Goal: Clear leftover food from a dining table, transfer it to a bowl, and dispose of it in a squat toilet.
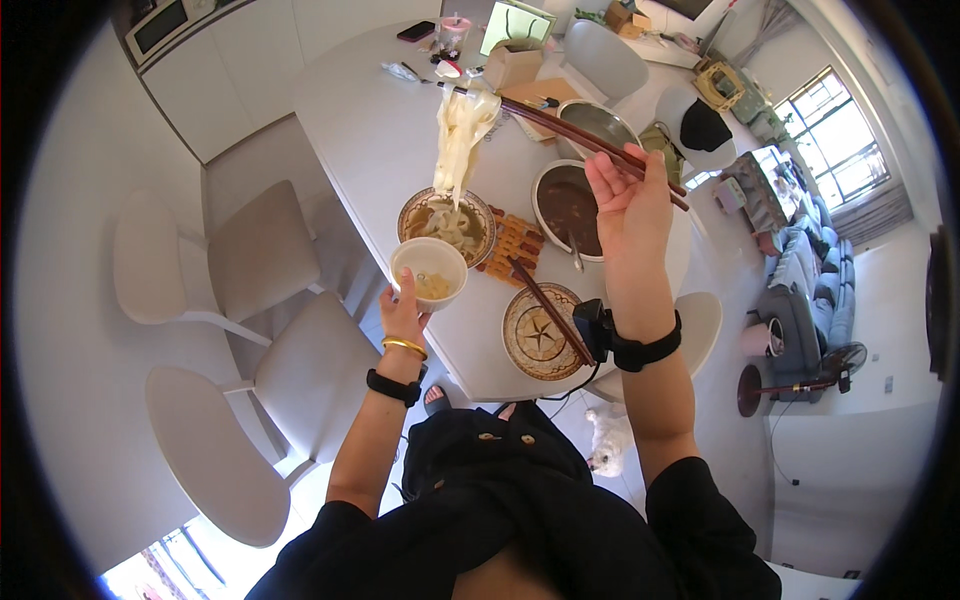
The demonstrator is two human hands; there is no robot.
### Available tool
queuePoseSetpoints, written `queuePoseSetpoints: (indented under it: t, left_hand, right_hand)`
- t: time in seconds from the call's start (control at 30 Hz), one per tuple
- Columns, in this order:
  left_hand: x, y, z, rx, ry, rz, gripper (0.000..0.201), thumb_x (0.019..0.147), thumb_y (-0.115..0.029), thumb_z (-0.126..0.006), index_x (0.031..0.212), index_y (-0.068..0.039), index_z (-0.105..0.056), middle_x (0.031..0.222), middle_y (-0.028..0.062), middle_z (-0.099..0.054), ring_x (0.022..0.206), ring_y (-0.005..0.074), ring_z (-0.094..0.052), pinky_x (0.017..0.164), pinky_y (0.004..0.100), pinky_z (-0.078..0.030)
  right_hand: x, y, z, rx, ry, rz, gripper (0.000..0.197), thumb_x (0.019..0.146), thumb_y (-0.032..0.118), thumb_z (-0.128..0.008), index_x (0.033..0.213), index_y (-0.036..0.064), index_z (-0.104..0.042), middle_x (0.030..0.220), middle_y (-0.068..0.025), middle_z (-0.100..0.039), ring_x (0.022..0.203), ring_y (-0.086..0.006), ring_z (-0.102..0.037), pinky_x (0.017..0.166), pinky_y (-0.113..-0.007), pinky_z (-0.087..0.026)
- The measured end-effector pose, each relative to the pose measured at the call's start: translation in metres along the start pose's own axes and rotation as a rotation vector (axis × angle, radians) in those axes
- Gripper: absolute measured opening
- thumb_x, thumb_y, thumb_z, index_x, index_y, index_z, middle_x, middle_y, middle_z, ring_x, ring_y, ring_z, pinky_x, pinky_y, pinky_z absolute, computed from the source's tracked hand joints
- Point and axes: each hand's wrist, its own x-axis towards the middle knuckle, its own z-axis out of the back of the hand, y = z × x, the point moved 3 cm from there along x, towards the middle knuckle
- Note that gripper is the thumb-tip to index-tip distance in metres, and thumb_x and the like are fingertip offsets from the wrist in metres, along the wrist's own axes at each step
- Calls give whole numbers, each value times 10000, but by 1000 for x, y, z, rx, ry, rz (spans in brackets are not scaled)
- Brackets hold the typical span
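My left hand (403, 312) is closed round a small white bowl (452, 257) with some pale food in it, held at the table's near left. My right hand (638, 205) is raised above the table, gripping a pair of dark brown chopsticks (570, 130). From their far tips hangs a bundle of pale wide noodles (460, 135). The noodles reach down to a patterned bowl (404, 222) that holds more noodles, just beyond the white bowl. To its right stands a pot (565, 205) of brown food with a spoon handle (576, 256) sticking out.
A star-patterned plate (540, 350) carries other chopsticks (550, 312) near the table edge. A wooden mat (515, 245) lies by the bowl. Behind stand a metal pot (600, 120), cardboard box (515, 62), phone (416, 31) and cup (453, 35). Chairs (265, 240) line the left; a white dog (608, 440) is below.
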Motion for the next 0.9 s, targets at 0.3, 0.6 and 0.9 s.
queuePoseSetpoints:
  t: [0.3,0.6,0.9]
  left_hand:
    - [-14,-9,-18,-45,183,-43,627,835,-468,-503,1264,-70,-275,1177,106,-456,1078,228,-483,882,369,-417]
    - [-27,-16,-24,-158,345,-196,508,887,-445,-405,1261,-110,-320,1230,68,-436,1092,179,-476,899,325,-415]
    - [-28,-17,-16,-139,330,-216,550,886,-462,-384,1291,-100,-297,1271,73,-407,1149,193,-433,943,333,-392]
  right_hand:
    - [-27,-4,16,-102,101,-138,334,926,309,-366,893,0,-489,769,-146,-599,627,-221,-622,667,-351,-540]
    - [-45,-44,36,-380,224,-333,352,929,320,-364,879,-1,-501,774,-134,-601,623,-179,-622,617,-272,-532]
    - [-59,-31,22,-601,446,-47,293,929,230,-397,861,-21,-531,790,-97,-601,644,-137,-613,587,-214,-503]
